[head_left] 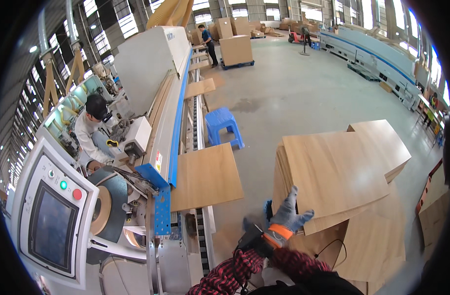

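Observation:
My left hand (286, 216), in a grey glove with an orange cuff, rests against the near left corner of a stack of wood-grain panels (338, 172). Its thumb and a finger are spread apart over the top panel's edge, with no firm grip showing. A black device (250, 238) with a cable is strapped at that wrist. My right forearm (301, 263) in a red-and-black checked sleeve passes behind the left wrist, hiding most of the right hand. Only a bit of dark blue glove (268, 210) shows beside the stack. Another wood-grain panel (205, 177) lies on the machine's roller track.
A long machine (178, 118) with a blue edge runs away on my left, its control panel (53, 216) close by. A person (92, 128) bends over it. A blue stool (224, 125) stands beside the track. More panels (377, 241) lie low at right. Another person (209, 44) stands far off near cartons.

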`<act>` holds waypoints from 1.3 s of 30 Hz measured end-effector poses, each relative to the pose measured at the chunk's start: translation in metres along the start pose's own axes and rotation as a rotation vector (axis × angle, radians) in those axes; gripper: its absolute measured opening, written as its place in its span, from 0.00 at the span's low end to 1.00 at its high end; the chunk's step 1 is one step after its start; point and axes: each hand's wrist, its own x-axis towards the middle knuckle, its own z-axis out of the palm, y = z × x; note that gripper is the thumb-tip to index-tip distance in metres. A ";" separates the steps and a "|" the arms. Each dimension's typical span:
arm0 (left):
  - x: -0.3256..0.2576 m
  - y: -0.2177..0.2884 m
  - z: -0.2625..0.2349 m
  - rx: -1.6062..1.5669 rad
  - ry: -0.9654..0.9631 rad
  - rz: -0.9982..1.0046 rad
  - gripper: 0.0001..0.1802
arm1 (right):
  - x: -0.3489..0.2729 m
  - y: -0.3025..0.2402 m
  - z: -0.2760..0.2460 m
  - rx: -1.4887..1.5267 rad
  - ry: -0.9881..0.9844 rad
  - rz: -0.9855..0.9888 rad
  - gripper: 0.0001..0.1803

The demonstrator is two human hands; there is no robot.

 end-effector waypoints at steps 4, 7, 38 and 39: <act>0.031 -0.016 -0.012 0.063 -0.044 -0.226 0.42 | -0.117 -0.056 -0.100 -0.062 -0.102 -0.098 0.06; 0.049 -0.011 -0.027 0.095 -0.254 -0.516 0.29 | -0.145 -0.093 -0.191 -0.576 0.132 -0.656 0.06; -0.448 -0.106 -0.186 -0.396 0.849 -0.983 0.18 | -0.153 -0.118 -0.179 -0.019 -0.256 0.185 0.11; -0.453 -0.107 -0.191 -0.065 0.871 -0.985 0.18 | -0.156 -0.103 -0.159 0.001 -0.229 0.300 0.12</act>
